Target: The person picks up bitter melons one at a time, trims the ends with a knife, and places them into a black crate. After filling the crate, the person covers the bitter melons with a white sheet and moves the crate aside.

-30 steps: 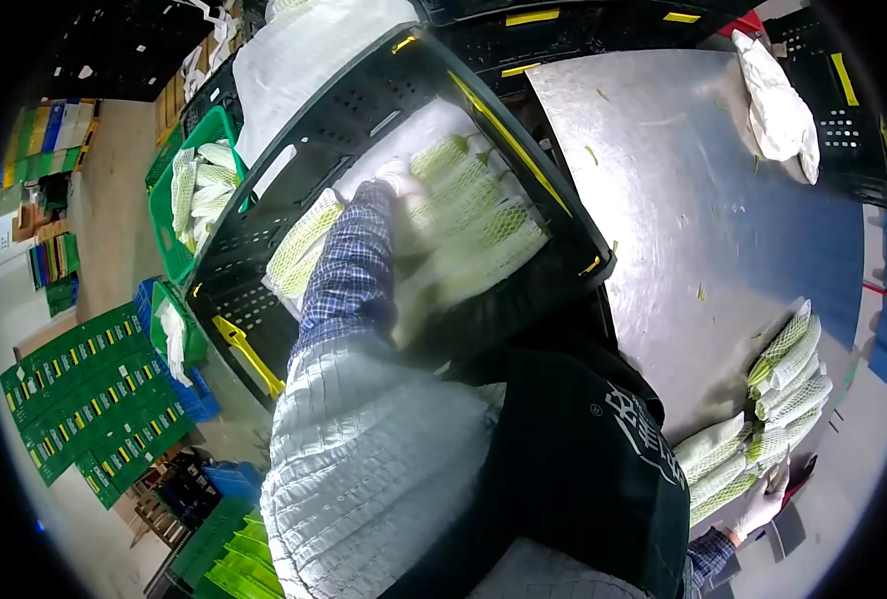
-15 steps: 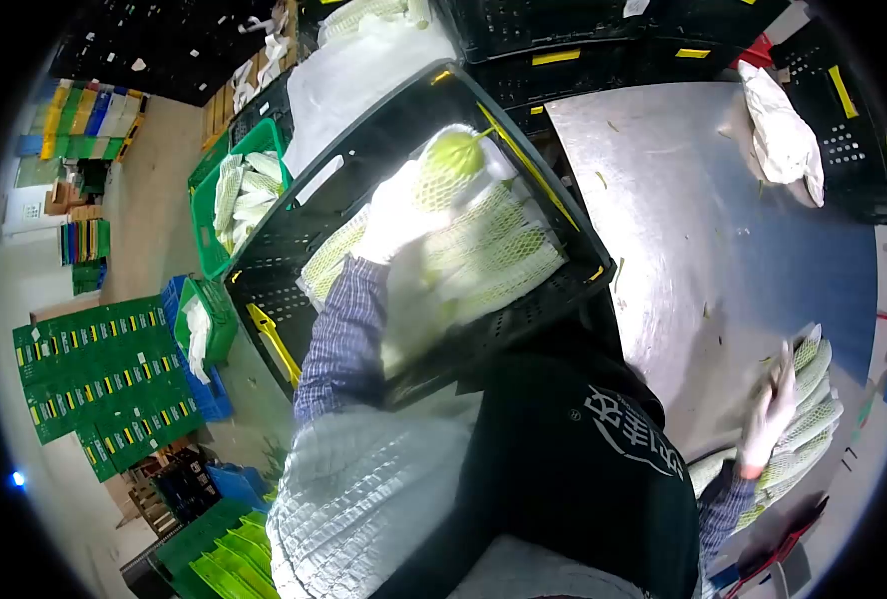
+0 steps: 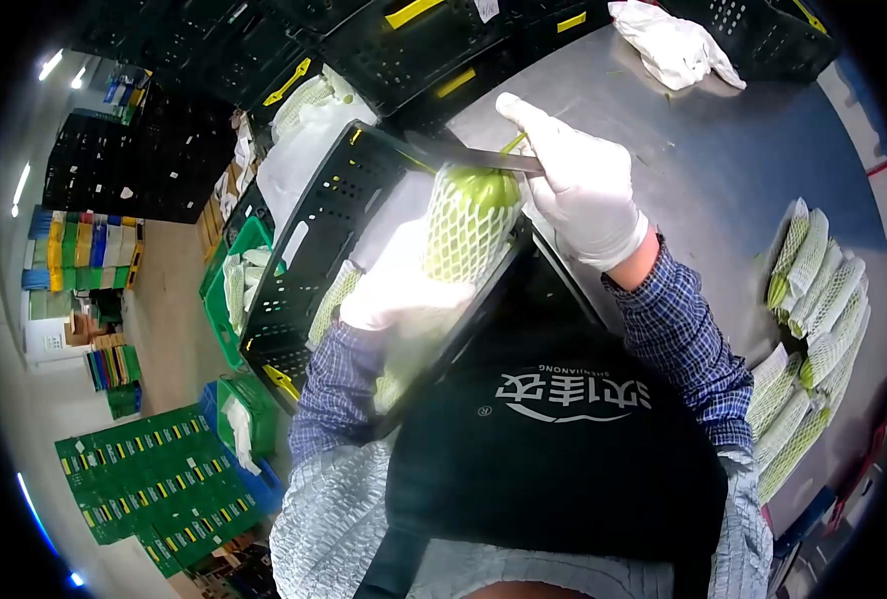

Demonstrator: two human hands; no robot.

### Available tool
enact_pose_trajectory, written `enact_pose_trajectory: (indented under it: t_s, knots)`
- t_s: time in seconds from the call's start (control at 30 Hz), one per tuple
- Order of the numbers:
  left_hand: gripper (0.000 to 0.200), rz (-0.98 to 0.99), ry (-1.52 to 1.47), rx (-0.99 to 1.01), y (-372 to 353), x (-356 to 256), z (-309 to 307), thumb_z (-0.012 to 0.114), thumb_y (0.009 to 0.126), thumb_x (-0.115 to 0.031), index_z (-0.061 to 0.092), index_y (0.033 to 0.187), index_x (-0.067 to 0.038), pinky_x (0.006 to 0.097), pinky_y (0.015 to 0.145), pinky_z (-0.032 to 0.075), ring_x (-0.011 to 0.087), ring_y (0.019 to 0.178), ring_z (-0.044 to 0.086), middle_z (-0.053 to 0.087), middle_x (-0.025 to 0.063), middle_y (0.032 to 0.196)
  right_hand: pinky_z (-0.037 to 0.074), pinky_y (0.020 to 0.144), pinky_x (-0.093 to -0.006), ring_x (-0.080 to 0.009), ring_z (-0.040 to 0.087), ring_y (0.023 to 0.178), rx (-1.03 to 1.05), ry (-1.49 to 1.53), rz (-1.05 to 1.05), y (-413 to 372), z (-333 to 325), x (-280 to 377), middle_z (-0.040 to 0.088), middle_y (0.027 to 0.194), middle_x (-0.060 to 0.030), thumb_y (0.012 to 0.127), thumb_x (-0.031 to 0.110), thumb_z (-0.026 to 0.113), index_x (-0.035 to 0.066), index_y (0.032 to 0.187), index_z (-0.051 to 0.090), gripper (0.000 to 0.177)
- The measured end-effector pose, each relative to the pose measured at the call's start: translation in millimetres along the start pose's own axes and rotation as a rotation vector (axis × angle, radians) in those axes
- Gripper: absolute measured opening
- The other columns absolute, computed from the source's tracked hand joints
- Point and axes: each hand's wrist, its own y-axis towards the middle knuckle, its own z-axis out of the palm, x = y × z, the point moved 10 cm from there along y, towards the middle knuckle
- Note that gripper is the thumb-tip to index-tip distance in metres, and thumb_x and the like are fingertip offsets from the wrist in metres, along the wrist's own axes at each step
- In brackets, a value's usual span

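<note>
A long green gourd (image 3: 471, 228) in a white foam net is clasped in my gloved left hand (image 3: 388, 290), its stem end up, over the black crate (image 3: 298, 205). My gloved right hand (image 3: 588, 190) grips a knife (image 3: 488, 158), the handle hidden in the fingers. The blade lies across the top of the gourd beside its thin green stem (image 3: 513, 143). Glare washes out part of my left hand. More netted gourds (image 3: 325, 301) show inside the crate, partly covered by my arm.
On the steel table (image 3: 723, 170) several netted gourds (image 3: 833, 314) lie in rows at the right. A white cloth (image 3: 668, 45) rests at its far edge. Black crates (image 3: 413, 60) stand ahead. Green crates (image 3: 222, 329) are at the left, one with white netted items.
My right hand has come from the gourds on the right of the table to the gourd's stem, and a knife now shows in it. My left hand has brought the gourd nearer the crate's right side.
</note>
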Motion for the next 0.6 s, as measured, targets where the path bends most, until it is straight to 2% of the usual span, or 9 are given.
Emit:
enact_pose_trajectory:
  t_s: [0.07,0.1,0.2,0.23,0.3,0.37,0.47,0.53,0.6]
  knots:
    - [0.074,0.016,0.038,0.011,-5,0,1,0.091,0.059,-0.015,0.059,0.125,-0.002,0.0277,0.083,0.053,0.0105,0.09,0.064,0.068,0.0031,0.104,0.056,0.073,-0.0339,-0.0281,0.068,0.081,-0.058,0.092,-0.04,-17,5,-24,0.071,0.101,-0.0119,0.077,0.003,0.058,0.009,0.131,0.06,0.055]
    - [0.074,0.007,0.182,0.165,-7,-6,10,0.091,0.061,-0.016,0.059,0.126,-0.002,0.0304,0.085,0.053,0.0144,0.094,0.065,0.069,0.0054,0.108,0.055,0.073,-0.035,-0.029,0.067,0.079,0.266,-0.154,0.237,-35,31,-65,0.069,0.098,-0.013,0.08,0.008,0.056,0.012,0.134,0.057,0.053]
    - [0.069,0.442,0.696,0.097,-19,-60,31,0.086,0.065,-0.019,0.06,0.126,-0.005,0.0352,0.084,0.055,0.0239,0.092,0.068,0.07,0.0114,0.107,0.052,0.072,-0.0434,-0.0341,0.065,0.081,0.183,0.087,0.368,-119,39,-145,0.067,0.088,-0.0169,0.097,0.02,0.05,0.004,0.126,0.06,0.035]
    - [0.067,0.586,0.811,0.054,-23,-70,33,0.085,0.066,-0.02,0.06,0.126,-0.006,0.0369,0.083,0.055,0.0275,0.091,0.069,0.07,0.0138,0.107,0.053,0.072,-0.0373,-0.027,0.068,0.083,0.299,0.173,0.65,-131,51,-163,0.07,0.092,-0.0154,0.098,0.019,0.05,0.001,0.12,0.064,0.032]
    - [0.058,0.386,0.958,0.01,-20,-83,46,0.081,0.067,-0.019,0.061,0.119,-0.006,0.0419,0.084,0.052,0.0356,0.098,0.064,0.067,0.0158,0.109,0.053,0.076,-0.0373,-0.0265,0.066,0.089,0.288,0.466,0.74,-120,57,-143,0.068,0.099,-0.0152,0.097,0.023,0.052,0.001,0.124,0.06,0.035]
    - [0.051,1.017,0.814,-0.032,-41,-108,62,0.078,0.065,-0.019,0.063,0.114,-0.013,0.0487,0.101,0.039,0.0317,0.113,0.055,0.062,0.01,0.107,0.052,0.08,-0.0372,-0.0259,0.064,0.094,0.229,0.723,0.783,-102,61,-113,0.065,0.106,-0.0149,0.097,0.026,0.053,0.001,0.128,0.056,0.04]
    - [0.049,1.237,1.095,-0.217,-32,-117,93,0.076,0.064,-0.022,0.064,0.111,-0.025,0.0576,0.11,0.023,0.0284,0.123,0.047,0.056,0.0053,0.117,0.051,0.085,-0.0371,-0.0251,0.061,0.103,0.156,0.981,0.85,-86,64,-85,0.061,0.116,-0.0145,0.097,0.032,0.055,0.002,0.134,0.05,0.048]
    - [0.038,1.335,1.151,-0.366,-34,-117,97,0.068,0.076,-0.028,0.063,0.113,-0.036,0.0634,0.109,0.021,0.0333,0.127,0.044,0.054,0.0072,0.125,0.051,0.089,-0.037,-0.0246,0.058,0.108,0.072,1.16,0.906,-76,64,-71,0.058,0.123,-0.0142,0.096,0.035,0.057,0.002,0.138,0.046,0.055]
    - [0.046,1.286,1.281,-0.428,-36,-115,92,0.066,0.081,-0.025,0.056,0.125,-0.032,0.0635,0.109,0.023,0.0367,0.127,0.046,0.053,0.0115,0.13,0.05,0.093,-0.037,-0.024,0.056,0.114,-0.007,1.348,0.957,-67,67,-65,0.055,0.13,-0.0139,0.096,0.039,0.058,0.002,0.142,0.042,0.061]
